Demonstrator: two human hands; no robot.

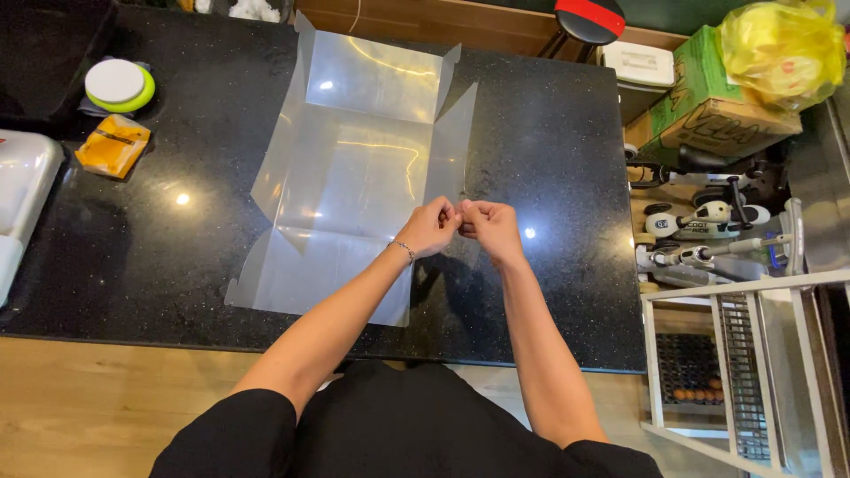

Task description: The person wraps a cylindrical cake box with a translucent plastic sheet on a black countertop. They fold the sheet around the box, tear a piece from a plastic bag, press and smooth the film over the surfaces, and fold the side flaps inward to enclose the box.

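Note:
A large clear plastic sheet (354,168), creased into panels with side flaps, lies flat on a black speckled countertop (549,133). My left hand (431,227) and my right hand (490,227) meet at the sheet's right edge, near its lower flap. Both pinch the plastic edge between fingertips, knuckles almost touching. A thin bracelet sits on my left wrist. What lies exactly between the fingers is too small to see.
At the counter's far left sit a round white and green lid (118,85), an orange packet (113,145) and a white appliance (22,190). To the right stand cardboard boxes (708,106), a yellow bag (781,49), toy scooters (708,221) and a white rack (744,354).

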